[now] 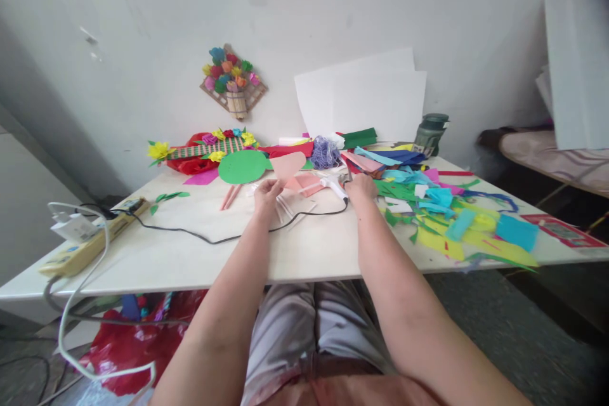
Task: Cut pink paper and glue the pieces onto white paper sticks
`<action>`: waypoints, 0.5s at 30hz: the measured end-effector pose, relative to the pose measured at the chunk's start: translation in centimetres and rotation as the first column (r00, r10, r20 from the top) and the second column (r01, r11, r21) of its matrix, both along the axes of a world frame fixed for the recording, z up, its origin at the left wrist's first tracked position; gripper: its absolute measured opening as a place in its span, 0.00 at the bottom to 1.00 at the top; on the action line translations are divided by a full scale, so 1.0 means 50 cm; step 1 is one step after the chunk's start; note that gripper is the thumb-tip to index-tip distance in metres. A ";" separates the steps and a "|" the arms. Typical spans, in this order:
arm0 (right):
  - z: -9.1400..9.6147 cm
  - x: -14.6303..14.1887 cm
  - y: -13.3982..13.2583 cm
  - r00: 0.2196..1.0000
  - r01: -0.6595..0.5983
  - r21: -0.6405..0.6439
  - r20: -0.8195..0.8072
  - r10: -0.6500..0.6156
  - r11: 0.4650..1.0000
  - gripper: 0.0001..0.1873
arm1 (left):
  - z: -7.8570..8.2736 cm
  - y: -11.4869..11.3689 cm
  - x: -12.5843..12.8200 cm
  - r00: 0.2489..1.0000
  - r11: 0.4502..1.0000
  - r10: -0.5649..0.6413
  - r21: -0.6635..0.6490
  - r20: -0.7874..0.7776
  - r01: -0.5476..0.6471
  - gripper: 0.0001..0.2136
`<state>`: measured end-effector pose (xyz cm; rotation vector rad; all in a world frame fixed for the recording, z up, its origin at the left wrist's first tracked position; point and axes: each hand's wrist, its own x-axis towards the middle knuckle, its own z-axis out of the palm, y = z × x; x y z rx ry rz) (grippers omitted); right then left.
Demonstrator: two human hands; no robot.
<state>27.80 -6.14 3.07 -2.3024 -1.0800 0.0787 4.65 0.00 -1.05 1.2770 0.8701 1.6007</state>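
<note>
My left hand is closed in a pinch at the lower tip of a pale pink paper petal shape, which stands up from its fingers. My right hand is curled, palm down, beside a white hot glue gun. A small greyish metal-looking thing shows at its fingertips, too blurred to name. A salmon pink paper sheet lies flat between the hands. Thin white sticks rest near my left wrist. Left of that hand are pink rolled paper sticks and a green paper oval.
Scraps of coloured paper cover the table's right side. Purple yarn and a dark green bottle stand at the back. A black cord crosses the tabletop from a power strip. Paper flowers lie back left.
</note>
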 end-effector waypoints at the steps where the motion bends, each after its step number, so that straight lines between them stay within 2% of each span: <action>1: 0.002 0.000 -0.002 1.000 0.005 -0.011 0.001 -0.005 1.000 0.20 | 0.002 -0.003 0.000 1.000 1.000 -0.016 -0.003 0.016 0.016 0.17; 6: 0.006 -0.002 -0.006 1.000 -0.009 -0.066 0.027 0.010 0.998 0.20 | 0.006 -0.009 0.000 0.999 0.999 -0.043 -0.007 0.029 0.043 0.17; 11: 0.006 -0.011 -0.001 0.988 -0.019 -0.030 0.154 0.024 0.999 0.19 | 0.005 -0.007 -0.001 0.995 0.996 -0.086 0.003 0.056 0.086 0.16; 15: 0.005 -0.031 0.008 0.959 -0.151 0.045 0.248 0.135 0.988 0.16 | 0.002 -0.005 -0.003 0.987 0.991 -0.131 0.025 0.089 0.129 0.15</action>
